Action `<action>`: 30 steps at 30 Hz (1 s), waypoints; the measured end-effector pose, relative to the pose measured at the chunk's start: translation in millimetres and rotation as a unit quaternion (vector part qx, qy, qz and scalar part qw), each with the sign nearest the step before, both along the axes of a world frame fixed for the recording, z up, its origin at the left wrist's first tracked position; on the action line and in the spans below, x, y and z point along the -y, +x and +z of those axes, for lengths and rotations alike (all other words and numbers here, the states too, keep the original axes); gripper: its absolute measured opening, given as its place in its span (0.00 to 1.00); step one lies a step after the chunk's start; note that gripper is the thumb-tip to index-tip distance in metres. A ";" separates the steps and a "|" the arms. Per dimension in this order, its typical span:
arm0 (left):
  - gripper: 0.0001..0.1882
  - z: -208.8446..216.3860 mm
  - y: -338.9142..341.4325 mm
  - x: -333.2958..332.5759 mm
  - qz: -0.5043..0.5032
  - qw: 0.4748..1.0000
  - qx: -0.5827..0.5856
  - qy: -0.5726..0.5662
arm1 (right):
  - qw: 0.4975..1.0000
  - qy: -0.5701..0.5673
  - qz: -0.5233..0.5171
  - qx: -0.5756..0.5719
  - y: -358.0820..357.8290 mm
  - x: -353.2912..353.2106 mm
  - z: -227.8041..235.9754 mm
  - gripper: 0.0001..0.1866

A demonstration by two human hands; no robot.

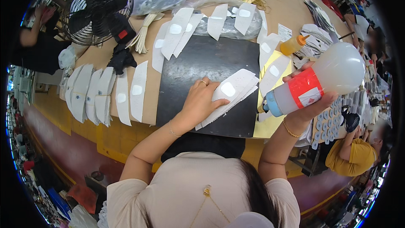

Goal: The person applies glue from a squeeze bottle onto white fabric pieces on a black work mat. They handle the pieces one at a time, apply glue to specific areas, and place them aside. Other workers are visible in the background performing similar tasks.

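My right hand [319, 101] is wrapped around a translucent squeeze bottle [341, 68] with a red band and a pale blue cap. The bottle is tilted, its dark nozzle pointing down to the left, apart from the fabric. My left hand [201, 101] grips a small stack of white fabric pieces [242, 82], its thumb on the top piece and its other fingers curled at the left edge. On that piece sits a glossy white rounded patch [228, 89]. The stack lies slanted on a black board [181, 76]. What the left fingers press underneath is hidden.
More patched white pieces [174, 38] rest along the board's far edge; bundled ones [100, 97] lie left. A black fan [96, 10] stands far left. An orange-yellow bottle [293, 44], yellow sheet [265, 131] and round grey discs [325, 124] are right. People work on both sides.
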State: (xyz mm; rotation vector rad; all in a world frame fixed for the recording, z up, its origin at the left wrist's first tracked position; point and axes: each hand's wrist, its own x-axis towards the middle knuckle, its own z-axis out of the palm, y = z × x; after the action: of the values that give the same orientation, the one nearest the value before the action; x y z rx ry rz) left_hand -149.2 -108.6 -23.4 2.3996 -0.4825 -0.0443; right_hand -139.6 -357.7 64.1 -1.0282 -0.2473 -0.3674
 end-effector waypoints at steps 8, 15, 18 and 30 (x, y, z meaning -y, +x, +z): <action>0.19 8.7 -8.6 4.3 0.026 0.997 -0.055 -0.049 | 0.998 -0.007 -0.048 -0.039 -7.8 7.4 0.4 0.45; 0.16 9.3 -10.2 0.8 -0.013 0.996 0.029 -0.081 | 0.968 -0.175 -0.176 -0.011 7.1 6.7 -31.6 0.47; 0.16 14.4 5.0 -7.2 0.035 0.873 -0.355 -0.332 | 0.966 -0.212 -0.145 -0.008 5.0 -5.5 -27.4 0.45; 0.29 49.2 11.5 -24.9 -0.083 0.666 -0.598 -0.439 | 0.973 -0.200 -0.106 0.034 7.7 -49.5 0.5 0.26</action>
State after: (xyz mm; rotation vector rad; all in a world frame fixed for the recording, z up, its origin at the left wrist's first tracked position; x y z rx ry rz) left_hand -137.8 -83.6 25.8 0.9635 -0.0082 -1.1172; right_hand -131.9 -308.1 64.6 -1.4463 -0.2811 -0.5617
